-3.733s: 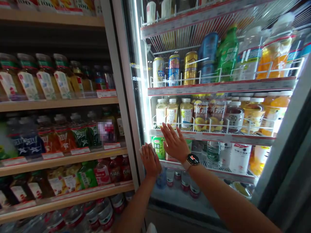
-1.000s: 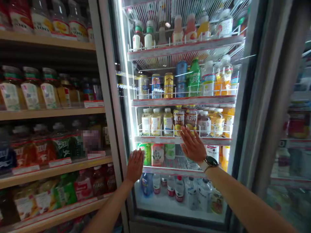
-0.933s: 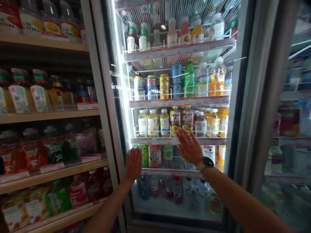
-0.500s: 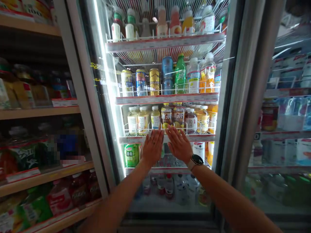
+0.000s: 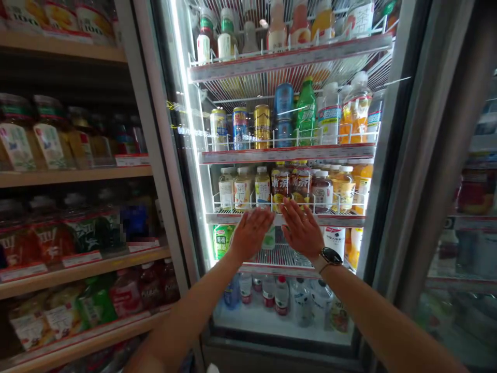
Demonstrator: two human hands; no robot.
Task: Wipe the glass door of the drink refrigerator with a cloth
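My left hand point(image 5: 252, 233) is stretched out in front of the lit drinks fridge, palm away from me, fingers extended and holding nothing. Beside it, a small gap apart, my right hand point(image 5: 302, 228) is likewise open, with a dark round watch point(image 5: 331, 256) on the wrist. Both hands overlap the third shelf edge point(image 5: 349, 220) in view; whether they touch the glass, I cannot tell. Just above the fingertips stand dark iced tea bottles point(image 5: 280, 184) and a pale tea bottle point(image 5: 262, 186). Left of my left hand is a green package point(image 5: 222, 241).
Higher up are a gold can point(image 5: 262, 127), a green bottle point(image 5: 306, 106) and orange drinks point(image 5: 355, 111). Small bottles point(image 5: 281, 295) stand on the fridge floor. Wooden shelves point(image 5: 77, 178) with bottled drinks line the left; a metal door frame point(image 5: 435, 155) rises at right.
The view has shifted left, so the fridge sits further right and more of the wooden shelves shows. Both hands stay outstretched and open, a little further right in view.
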